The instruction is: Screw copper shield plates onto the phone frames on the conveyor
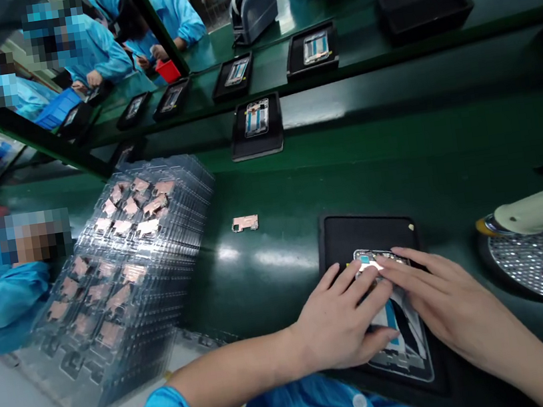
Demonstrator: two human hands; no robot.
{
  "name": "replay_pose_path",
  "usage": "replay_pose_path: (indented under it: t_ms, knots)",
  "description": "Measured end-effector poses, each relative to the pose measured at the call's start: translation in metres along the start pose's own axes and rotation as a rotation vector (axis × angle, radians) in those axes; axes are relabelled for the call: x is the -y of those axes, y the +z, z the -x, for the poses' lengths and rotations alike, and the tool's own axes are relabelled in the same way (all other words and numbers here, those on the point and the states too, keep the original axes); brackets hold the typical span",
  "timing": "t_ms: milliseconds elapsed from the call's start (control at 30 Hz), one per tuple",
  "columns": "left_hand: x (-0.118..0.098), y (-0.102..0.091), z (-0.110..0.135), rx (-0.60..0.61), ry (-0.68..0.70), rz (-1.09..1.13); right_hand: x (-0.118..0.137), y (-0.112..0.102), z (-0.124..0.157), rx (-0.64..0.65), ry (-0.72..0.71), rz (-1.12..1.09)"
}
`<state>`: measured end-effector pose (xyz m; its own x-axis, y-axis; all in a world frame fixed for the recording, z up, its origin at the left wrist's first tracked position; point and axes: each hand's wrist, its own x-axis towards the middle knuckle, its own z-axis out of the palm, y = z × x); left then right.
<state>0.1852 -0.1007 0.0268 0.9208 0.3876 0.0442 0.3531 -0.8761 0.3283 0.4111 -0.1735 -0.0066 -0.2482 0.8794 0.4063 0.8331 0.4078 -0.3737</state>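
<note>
Blue-sleeved left hand and right hand rest open, grips released, on a phone frame in a black tray; left of that tray lie stacked clear trays of copper plates, and one loose copper plate just beyond.

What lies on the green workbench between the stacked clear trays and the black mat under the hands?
In the head view, one loose copper-coloured metal plate lies on the green workbench, between the stacked clear trays and the black mat.
</note>
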Motion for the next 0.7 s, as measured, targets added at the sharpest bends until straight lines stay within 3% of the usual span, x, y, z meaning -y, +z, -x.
replay_pose_path:
  t_ms: [200, 433, 700]
  knots:
    - [0.0, 0.002, -0.001, -0.013, 0.0, 0.005, -0.002, -0.003, -0.003, 0.043, -0.007, 0.016]
    - [-0.001, -0.001, -0.002, -0.037, 0.01, 0.022, -0.003, 0.004, -0.015, -0.027, 0.086, -0.097]
    - [0.001, -0.005, -0.003, -0.033, 0.014, 0.055, -0.005, 0.002, -0.012, -0.009, 0.057, -0.147]
